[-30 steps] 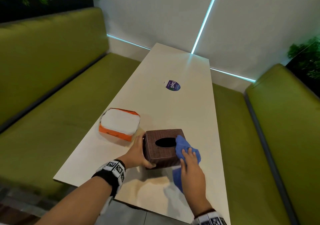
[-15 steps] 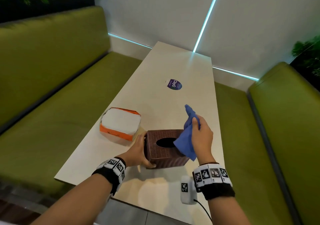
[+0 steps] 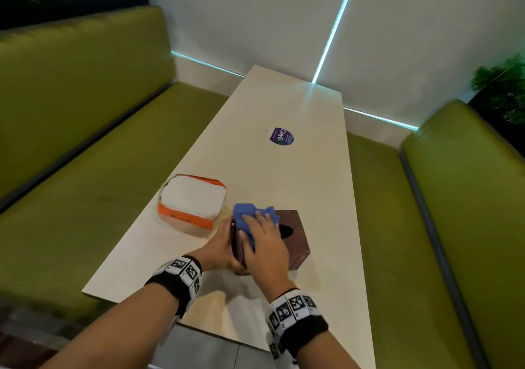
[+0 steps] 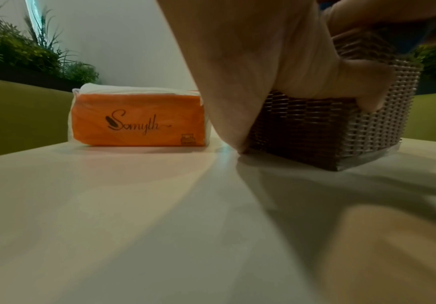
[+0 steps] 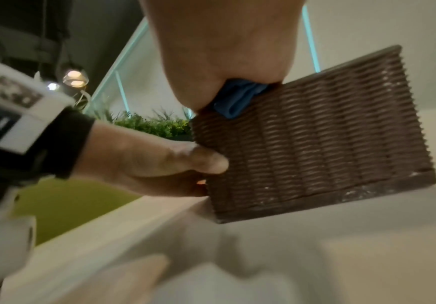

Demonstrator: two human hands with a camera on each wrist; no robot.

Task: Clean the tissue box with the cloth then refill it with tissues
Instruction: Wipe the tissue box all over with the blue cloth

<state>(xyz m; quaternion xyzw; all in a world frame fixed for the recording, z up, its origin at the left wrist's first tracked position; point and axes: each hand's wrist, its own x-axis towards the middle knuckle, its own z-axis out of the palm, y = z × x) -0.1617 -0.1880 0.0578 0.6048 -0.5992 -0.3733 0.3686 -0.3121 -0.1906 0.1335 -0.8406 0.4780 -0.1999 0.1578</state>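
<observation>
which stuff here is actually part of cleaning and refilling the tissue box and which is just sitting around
Part of the job:
- brown woven tissue box, gripped by the left hand
- blue cloth, pressed on the box's top by the right hand
- orange tissue pack, lying to the left of the box

Just lying about:
- purple round sticker further up the table
- green benches
- plants

- Pale counter (image 3: 284, 175) running from the lower middle toward the upper middle of the frame.
- Round purple sticker (image 3: 280, 136) on it, above centre.
- Green benches (image 3: 85, 147) down the left and right sides.
- Leafy plants (image 3: 502, 87) at upper left and right edge.
- Cyan light strips (image 3: 332, 30) crossing the white wall.
</observation>
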